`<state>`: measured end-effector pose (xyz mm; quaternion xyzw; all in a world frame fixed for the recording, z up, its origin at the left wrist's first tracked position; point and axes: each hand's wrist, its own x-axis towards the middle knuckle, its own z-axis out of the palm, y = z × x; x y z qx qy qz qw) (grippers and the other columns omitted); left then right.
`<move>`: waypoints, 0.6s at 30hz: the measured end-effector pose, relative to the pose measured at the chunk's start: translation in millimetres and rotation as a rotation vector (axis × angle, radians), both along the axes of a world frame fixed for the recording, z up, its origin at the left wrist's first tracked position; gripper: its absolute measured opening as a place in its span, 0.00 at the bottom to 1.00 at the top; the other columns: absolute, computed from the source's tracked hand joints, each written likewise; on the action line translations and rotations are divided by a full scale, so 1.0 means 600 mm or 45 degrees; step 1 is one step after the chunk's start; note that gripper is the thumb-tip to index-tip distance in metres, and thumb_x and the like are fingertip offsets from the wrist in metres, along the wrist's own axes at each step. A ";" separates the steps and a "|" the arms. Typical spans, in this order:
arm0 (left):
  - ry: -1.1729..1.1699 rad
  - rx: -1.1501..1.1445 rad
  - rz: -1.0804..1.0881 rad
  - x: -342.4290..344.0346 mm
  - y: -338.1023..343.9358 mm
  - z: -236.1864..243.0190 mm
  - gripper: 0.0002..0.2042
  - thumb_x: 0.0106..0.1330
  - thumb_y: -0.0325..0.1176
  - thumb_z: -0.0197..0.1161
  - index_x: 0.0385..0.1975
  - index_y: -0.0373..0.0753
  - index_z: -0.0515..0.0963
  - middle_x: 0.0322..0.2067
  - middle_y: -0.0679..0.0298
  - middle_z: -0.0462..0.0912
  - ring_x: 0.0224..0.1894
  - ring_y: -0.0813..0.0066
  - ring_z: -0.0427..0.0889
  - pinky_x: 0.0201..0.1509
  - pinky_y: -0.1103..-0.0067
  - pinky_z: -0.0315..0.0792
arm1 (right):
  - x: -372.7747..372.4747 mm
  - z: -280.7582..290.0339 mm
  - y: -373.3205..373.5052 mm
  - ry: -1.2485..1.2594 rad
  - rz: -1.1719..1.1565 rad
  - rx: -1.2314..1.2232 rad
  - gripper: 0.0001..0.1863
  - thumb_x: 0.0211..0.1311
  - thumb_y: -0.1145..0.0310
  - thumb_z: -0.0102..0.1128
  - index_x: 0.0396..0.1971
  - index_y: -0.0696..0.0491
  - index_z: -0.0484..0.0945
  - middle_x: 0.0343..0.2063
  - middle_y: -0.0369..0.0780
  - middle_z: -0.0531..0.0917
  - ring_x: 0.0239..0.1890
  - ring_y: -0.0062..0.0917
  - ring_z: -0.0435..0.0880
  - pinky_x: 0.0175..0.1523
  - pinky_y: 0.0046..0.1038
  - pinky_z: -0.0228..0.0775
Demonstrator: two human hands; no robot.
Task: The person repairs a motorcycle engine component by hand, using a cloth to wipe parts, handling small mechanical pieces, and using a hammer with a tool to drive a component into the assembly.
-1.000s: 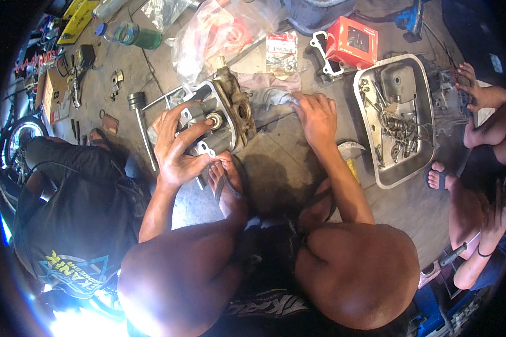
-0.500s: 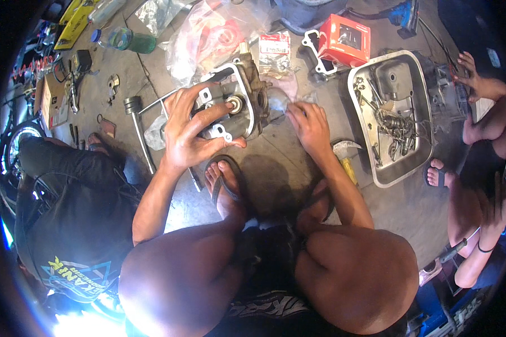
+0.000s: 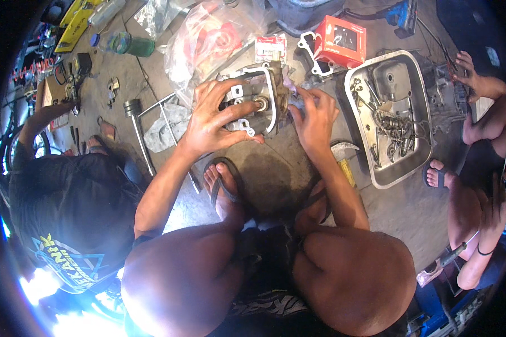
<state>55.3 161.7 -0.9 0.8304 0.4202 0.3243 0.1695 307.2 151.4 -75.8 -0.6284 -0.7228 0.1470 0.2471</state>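
A metal engine cylinder head (image 3: 270, 84) is tipped up over the floor in front of me, its open, rimmed side toward my left. My left hand (image 3: 216, 115) grips it, thumb along the lower edge and fingers spread over the cavity, close to a round bearing (image 3: 262, 104). On its right side my right hand (image 3: 316, 115) has bent fingers close to the dark outer face. A bunched pale purple cloth (image 3: 290, 85) shows at those fingertips, pressed between hand and head. Part of the cloth is hidden.
A metal tray (image 3: 382, 182) of loose engine parts stands right, beside a red box (image 3: 340, 42) and a gasket (image 3: 321, 68). Plastic bags (image 3: 180, 62) lie beyond; a T-handle wrench (image 3: 140, 135) lies left. Co-workers sit on both sides, one in a black shirt (image 3: 78, 208).
The cylinder head and my left hand have shifted right, nearer my right hand. My right fingers have come against the cloth at its side. The left co-worker's arm now reaches forward.
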 end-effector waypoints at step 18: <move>0.098 0.074 0.226 -0.066 -0.040 0.035 0.31 0.37 0.58 0.80 0.39 0.42 0.86 0.51 0.50 0.82 0.49 0.54 0.81 0.53 0.63 0.67 | -0.040 -0.048 -0.066 0.209 0.719 0.065 0.13 0.53 0.73 0.63 0.41 0.52 0.83 0.42 0.40 0.81 0.51 0.34 0.79 0.57 0.38 0.70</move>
